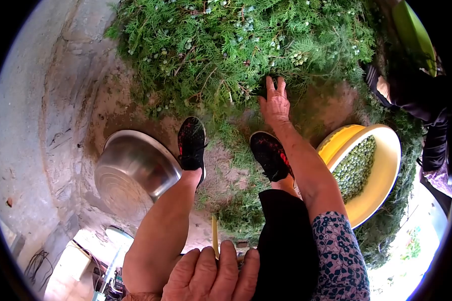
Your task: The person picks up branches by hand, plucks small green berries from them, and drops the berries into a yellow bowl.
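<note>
The loosely spread right hand (275, 104) is reaching to branches (226, 55), a bowl (381, 183) is sitting seemingly handy, and whether the left hand (208, 276) is gripping I cannot tell.

Shiny metal on the big bowl (158, 158), smooth on the side, duller and scuffed on the bottom. Looks like smooth plastic on the yellow tub (384, 188), with a little gloss. Feathery and rough all over the leafy pile (226, 55). Thin printed cloth on the sleeve (339, 258), dull black cloth on the trouser leg (286, 236). Rough, matt grey on the wall (30, 115) (a bit like old cement).
</note>
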A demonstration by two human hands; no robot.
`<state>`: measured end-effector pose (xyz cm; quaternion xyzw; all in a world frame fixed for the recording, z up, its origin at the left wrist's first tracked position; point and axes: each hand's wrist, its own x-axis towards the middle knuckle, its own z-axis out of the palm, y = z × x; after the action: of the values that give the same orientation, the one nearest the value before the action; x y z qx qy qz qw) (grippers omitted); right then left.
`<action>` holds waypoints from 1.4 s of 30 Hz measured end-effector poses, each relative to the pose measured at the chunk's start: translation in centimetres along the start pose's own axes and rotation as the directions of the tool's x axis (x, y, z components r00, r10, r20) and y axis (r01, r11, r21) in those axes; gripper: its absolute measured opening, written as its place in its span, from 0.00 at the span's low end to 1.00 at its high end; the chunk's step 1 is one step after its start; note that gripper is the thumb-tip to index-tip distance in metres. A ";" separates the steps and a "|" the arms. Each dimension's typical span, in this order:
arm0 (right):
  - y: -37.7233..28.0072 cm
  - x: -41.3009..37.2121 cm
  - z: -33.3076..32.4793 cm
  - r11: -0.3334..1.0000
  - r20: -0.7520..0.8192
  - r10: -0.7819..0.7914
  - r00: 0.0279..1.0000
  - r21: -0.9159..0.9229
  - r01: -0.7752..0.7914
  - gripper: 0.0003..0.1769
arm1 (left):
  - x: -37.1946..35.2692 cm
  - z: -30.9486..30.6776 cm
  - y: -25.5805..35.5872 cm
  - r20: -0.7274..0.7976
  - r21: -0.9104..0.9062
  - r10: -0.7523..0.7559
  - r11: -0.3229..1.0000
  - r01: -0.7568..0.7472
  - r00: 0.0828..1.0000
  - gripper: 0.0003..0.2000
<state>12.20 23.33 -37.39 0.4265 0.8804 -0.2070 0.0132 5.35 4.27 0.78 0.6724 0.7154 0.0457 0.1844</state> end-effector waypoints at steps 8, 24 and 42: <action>-0.5 0.1 0.5 1.000 0.084 -0.019 0.996 0.009 0.019 0.36 | 0.8 -0.8 0.2 0.139 -0.023 -0.042 0.999 0.046 0.989 0.18; 2.4 0.2 3.5 0.978 0.038 -0.112 0.993 0.181 0.103 0.22 | 1.4 0.0 0.4 0.129 -0.032 -0.072 0.997 0.077 0.989 0.14; -2.7 -2.7 -15.1 -0.036 0.288 0.311 0.906 0.956 -0.292 0.12 | 3.6 -3.4 1.9 -0.036 -0.995 -0.724 0.089 0.042 0.689 0.16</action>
<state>14.18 25.53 -22.10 0.4976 0.3767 -0.7421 -0.2446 5.94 8.62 3.80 0.1337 0.7004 0.6057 0.3531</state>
